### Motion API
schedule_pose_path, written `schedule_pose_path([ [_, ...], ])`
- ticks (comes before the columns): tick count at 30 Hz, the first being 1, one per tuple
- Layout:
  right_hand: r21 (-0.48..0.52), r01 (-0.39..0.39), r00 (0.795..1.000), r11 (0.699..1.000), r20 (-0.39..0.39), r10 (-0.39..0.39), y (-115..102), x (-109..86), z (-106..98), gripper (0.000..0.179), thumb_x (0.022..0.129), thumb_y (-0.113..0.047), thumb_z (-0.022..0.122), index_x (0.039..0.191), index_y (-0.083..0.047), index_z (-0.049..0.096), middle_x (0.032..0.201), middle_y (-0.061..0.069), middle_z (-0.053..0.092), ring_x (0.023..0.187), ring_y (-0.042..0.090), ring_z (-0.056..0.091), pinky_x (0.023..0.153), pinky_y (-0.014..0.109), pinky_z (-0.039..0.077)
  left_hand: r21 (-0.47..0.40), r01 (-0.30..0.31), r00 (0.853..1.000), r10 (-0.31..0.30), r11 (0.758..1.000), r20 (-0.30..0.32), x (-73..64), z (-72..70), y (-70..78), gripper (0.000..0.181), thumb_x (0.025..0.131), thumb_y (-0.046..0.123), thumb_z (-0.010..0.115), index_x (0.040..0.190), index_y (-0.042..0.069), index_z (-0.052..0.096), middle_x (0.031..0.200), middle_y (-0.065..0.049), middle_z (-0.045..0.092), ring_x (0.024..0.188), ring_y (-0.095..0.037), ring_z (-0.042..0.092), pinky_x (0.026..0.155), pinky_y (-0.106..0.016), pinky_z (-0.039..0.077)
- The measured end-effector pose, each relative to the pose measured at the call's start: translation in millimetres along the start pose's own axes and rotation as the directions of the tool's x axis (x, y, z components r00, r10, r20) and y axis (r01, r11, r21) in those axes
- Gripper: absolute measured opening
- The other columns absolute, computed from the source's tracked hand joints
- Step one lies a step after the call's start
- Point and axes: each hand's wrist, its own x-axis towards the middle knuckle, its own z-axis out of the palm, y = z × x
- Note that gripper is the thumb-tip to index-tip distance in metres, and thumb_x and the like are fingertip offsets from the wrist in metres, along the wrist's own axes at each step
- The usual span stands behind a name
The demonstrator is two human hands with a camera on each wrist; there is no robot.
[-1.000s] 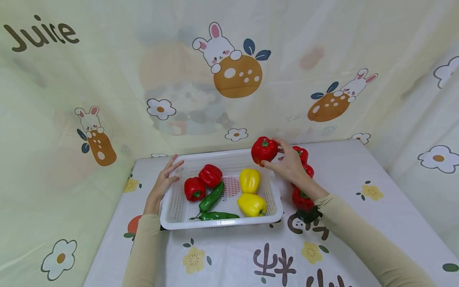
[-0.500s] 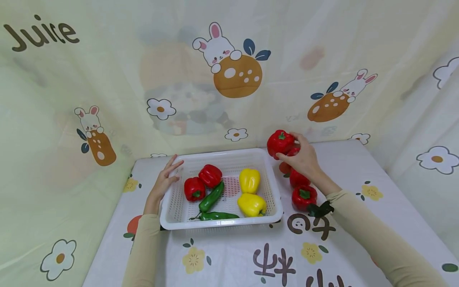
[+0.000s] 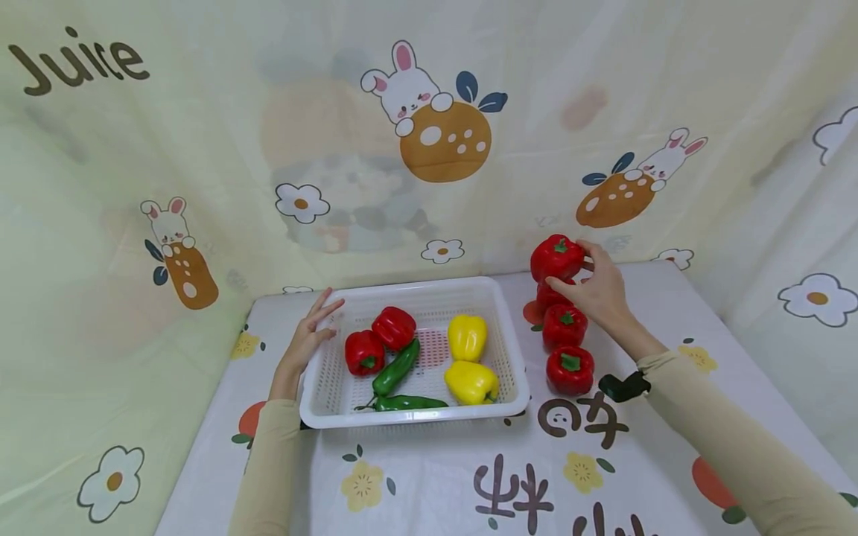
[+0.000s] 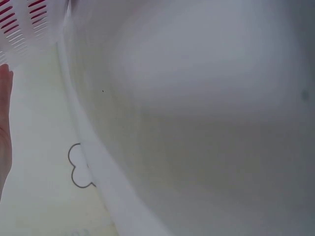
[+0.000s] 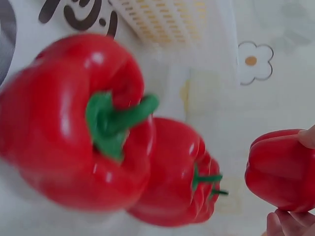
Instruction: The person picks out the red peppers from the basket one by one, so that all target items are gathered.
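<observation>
My right hand (image 3: 601,289) pinches a red bell pepper (image 3: 556,257) between thumb and fingers at the table's back right. The held red bell pepper (image 5: 278,169) also shows at the right edge of the right wrist view. Below it stand three more red bell peppers (image 3: 565,327) in a row on the table, the rearmost partly hidden. My left hand (image 3: 307,341) rests against the left rim of a white plastic basket (image 3: 415,418), fingers spread. Inside the basket lie two red bell peppers (image 3: 394,328), two yellow bell peppers (image 3: 467,338) and two long green peppers (image 3: 397,368).
A printed white cloth (image 3: 429,476) covers the table. Behind and beside it hangs a pale curtain (image 3: 322,119) with rabbit and flower prints. The basket stands left of the row of red peppers.
My right hand has carried the red bell pepper rightward from above the basket's back right corner to behind the row of peppers. My left hand stays at the rim.
</observation>
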Motion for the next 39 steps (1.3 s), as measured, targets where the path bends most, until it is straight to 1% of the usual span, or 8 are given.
schedule_pose_path([
  [4, -0.027, -0.021, 0.999, 0.999, -0.049, 0.02, 9.7, -1.3, -10.7, 0.085, 0.082, -0.022, 0.079, 0.15, -0.003, 0.031, 0.145, 0.023, 0.043, 0.126, 0.042, 0.045, 0.09, 0.059, 0.049, 0.001, 0.008, 1.0, -0.008, 1.0, 0.002, 0.3, -0.1, 1.1, 0.053, 0.086, -0.019, 0.045, 0.138, -0.012, 0.046, 0.161, -0.024, 0.014, 0.149, -0.042, 0.006, 0.114, -0.065, 0.009],
  [8, -0.052, -0.054, 0.995, 0.997, -0.09, 0.049, 22.6, -3.0, -18.7, 0.085, 0.084, -0.025, 0.078, 0.151, -0.003, 0.031, 0.146, 0.023, 0.042, 0.126, 0.043, 0.044, 0.091, 0.06, 0.048, -0.004, 0.01, 1.0, -0.01, 1.0, 0.0, 0.1, -0.3, 0.5, 0.053, 0.086, -0.018, 0.045, 0.139, -0.011, 0.046, 0.161, -0.024, 0.014, 0.149, -0.041, 0.006, 0.114, -0.065, 0.01],
  [16, -0.092, -0.136, 0.983, 0.986, -0.138, 0.122, 48.3, -6.4, -24.0, 0.083, 0.087, -0.03, 0.073, 0.151, -0.002, 0.029, 0.146, 0.025, 0.041, 0.127, 0.044, 0.043, 0.093, 0.061, 0.046, 0.003, 0.002, 1.0, -0.002, 1.0, -0.002, -1.5, -0.3, -1.5, 0.054, 0.084, -0.018, 0.045, 0.138, -0.013, 0.046, 0.161, -0.025, 0.015, 0.149, -0.04, 0.006, 0.114, -0.063, 0.013],
  [21, -0.112, -0.186, 0.976, 0.976, -0.138, 0.17, 60.4, -10.0, -24.6, 0.082, 0.088, -0.029, 0.072, 0.151, 0.0, 0.028, 0.145, 0.028, 0.04, 0.128, 0.045, 0.041, 0.096, 0.062, 0.043, -0.001, -0.003, 1.0, 0.003, 1.0, -0.006, -0.6, -0.3, -1.8, 0.053, 0.084, -0.019, 0.045, 0.137, -0.014, 0.046, 0.161, -0.026, 0.015, 0.149, -0.041, 0.006, 0.114, -0.064, 0.011],
  [25, -0.12, -0.217, 0.971, 0.969, -0.129, 0.202, 68.9, -14.5, -22.8, 0.082, 0.087, -0.026, 0.073, 0.15, 0.0, 0.027, 0.145, 0.029, 0.039, 0.128, 0.046, 0.04, 0.096, 0.063, 0.043, -0.003, 0.008, 1.0, -0.008, 1.0, -0.004, 0.1, -0.7, -0.9, 0.053, 0.085, -0.018, 0.045, 0.138, -0.012, 0.047, 0.161, -0.024, 0.015, 0.149, -0.041, 0.006, 0.114, -0.064, 0.011],
  [29, -0.135, -0.227, 0.971, 0.964, -0.113, 0.213, 76.0, -18.9, -18.6, 0.083, 0.087, -0.027, 0.073, 0.15, 0.001, 0.026, 0.143, 0.03, 0.039, 0.127, 0.047, 0.039, 0.095, 0.064, 0.043, -0.009, 0.013, 1.0, -0.013, 1.0, -0.008, -0.1, -1.6, 0.2, 0.053, 0.086, -0.018, 0.045, 0.138, -0.011, 0.047, 0.162, -0.021, 0.015, 0.149, -0.039, 0.006, 0.114, -0.063, 0.014],
  [35, -0.194, -0.25, 0.967, 0.949, -0.097, 0.235, 86.9, -27.3, -9.9, 0.083, 0.085, -0.026, 0.074, 0.147, 0.005, 0.028, 0.138, 0.033, 0.038, 0.124, 0.047, 0.038, 0.096, 0.064, 0.042, -0.013, -0.002, 1.0, 0.002, 1.0, -0.007, 0.7, -0.9, -0.5, 0.053, 0.084, -0.019, 0.045, 0.137, -0.014, 0.046, 0.161, -0.023, 0.015, 0.149, -0.04, 0.007, 0.114, -0.061, 0.016],
  [39, -0.21, -0.268, 0.963, 0.94, -0.082, 0.256, 92.3, -30.6, -6.2, 0.085, 0.085, -0.026, 0.074, 0.147, 0.006, 0.026, 0.138, 0.035, 0.036, 0.123, 0.048, 0.038, 0.096, 0.064, 0.042, -0.011, 0.016, 1.0, -0.016, 1.0, -0.007, 0.8, -0.6, -0.3, 0.053, 0.085, -0.019, 0.045, 0.138, -0.013, 0.046, 0.162, -0.023, 0.014, 0.149, -0.04, 0.007, 0.114, -0.062, 0.017],
])
